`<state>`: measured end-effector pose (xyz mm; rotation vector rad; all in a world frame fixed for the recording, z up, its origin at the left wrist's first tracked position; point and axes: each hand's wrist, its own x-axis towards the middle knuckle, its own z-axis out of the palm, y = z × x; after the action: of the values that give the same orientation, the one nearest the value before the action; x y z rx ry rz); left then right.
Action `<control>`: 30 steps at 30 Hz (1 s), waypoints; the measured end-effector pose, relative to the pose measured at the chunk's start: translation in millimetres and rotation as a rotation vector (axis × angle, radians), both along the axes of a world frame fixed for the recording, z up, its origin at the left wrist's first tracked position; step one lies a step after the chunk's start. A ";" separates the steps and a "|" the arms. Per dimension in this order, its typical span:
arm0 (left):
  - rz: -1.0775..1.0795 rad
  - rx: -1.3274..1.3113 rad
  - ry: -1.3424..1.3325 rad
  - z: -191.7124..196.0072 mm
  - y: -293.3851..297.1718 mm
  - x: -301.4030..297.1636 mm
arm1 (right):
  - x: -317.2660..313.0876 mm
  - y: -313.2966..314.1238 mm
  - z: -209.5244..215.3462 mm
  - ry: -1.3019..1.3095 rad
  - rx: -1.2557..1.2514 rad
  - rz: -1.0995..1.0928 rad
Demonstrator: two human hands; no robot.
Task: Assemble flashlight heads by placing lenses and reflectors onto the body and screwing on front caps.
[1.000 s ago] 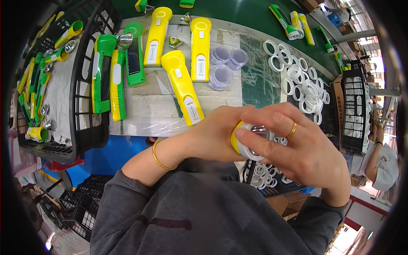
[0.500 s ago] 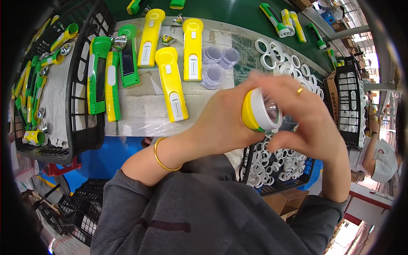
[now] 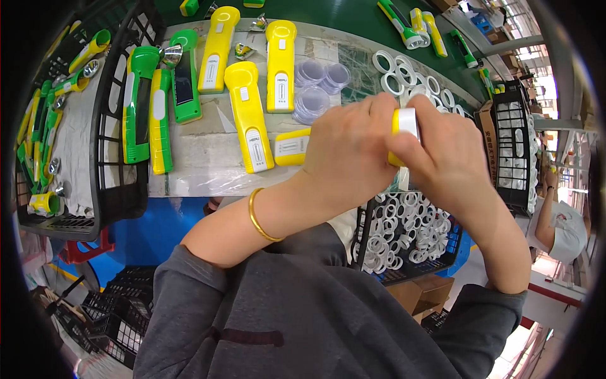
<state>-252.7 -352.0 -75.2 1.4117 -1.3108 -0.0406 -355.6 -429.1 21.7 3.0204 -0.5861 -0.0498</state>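
Note:
My left hand point(image 3: 350, 155) is wrapped round a yellow flashlight point(image 3: 291, 148), whose handle end sticks out to the left beyond the hand. On the flashlight's head sits a white ring point(image 3: 408, 119), and my right hand point(image 3: 445, 151) is closed round it, fingers over the top and thumb in front. The lens side of the head is hidden by my right hand. On the bench just left of my hands lie yellow flashlight bodies point(image 3: 247, 117) and stacks of clear round lenses point(image 3: 311, 104). Loose white rings point(image 3: 392, 82) lie beyond my hands.
At the left stands a black crate point(image 3: 117, 145) holding green and yellow flashlights. Below the bench edge, a black basket point(image 3: 456, 249) is full of white rings. Another crate point(image 3: 514, 151) stands at the right. Finished-looking flashlights point(image 3: 401, 25) lie on the green surface. A person point(image 3: 558, 227) is farther right.
My right hand has closed from open fingers onto the ring at the flashlight's head. The flashlight has turned, so its handle now shows left of my left hand and its lens is hidden.

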 end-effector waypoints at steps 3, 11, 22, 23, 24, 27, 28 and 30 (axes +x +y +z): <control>-0.132 0.062 0.172 2.6 5.1 6.3 | -9.3 -5.7 24.0 -0.094 0.512 -0.067; 0.189 -0.039 -0.162 -11.3 -19.7 3.1 | 20.4 -6.8 -6.4 0.123 -0.095 -0.190; -0.492 0.068 0.374 -1.1 -6.9 8.3 | 5.3 -4.6 -17.6 -0.097 -0.004 -0.081; -0.363 0.166 0.330 -7.3 -10.6 8.2 | 11.2 -0.2 -18.9 -0.057 -0.022 -0.107; -0.233 0.262 0.284 -11.7 -13.5 7.8 | 14.0 1.5 -17.8 -0.016 -0.040 -0.133; -0.410 0.234 0.558 -3.3 -2.4 13.9 | 13.1 -17.0 -2.9 -0.096 0.096 0.280; -0.627 0.304 0.727 0.9 1.0 19.8 | 10.6 -25.0 4.6 -0.103 0.094 0.280; -0.826 0.359 0.983 2.0 4.8 29.6 | 5.4 -44.7 17.3 -0.107 1.099 -0.332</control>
<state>-223.1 -347.2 -73.2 0.8030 -0.9440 -1.3920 -350.2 -473.8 39.0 3.8942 -1.4752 -0.3275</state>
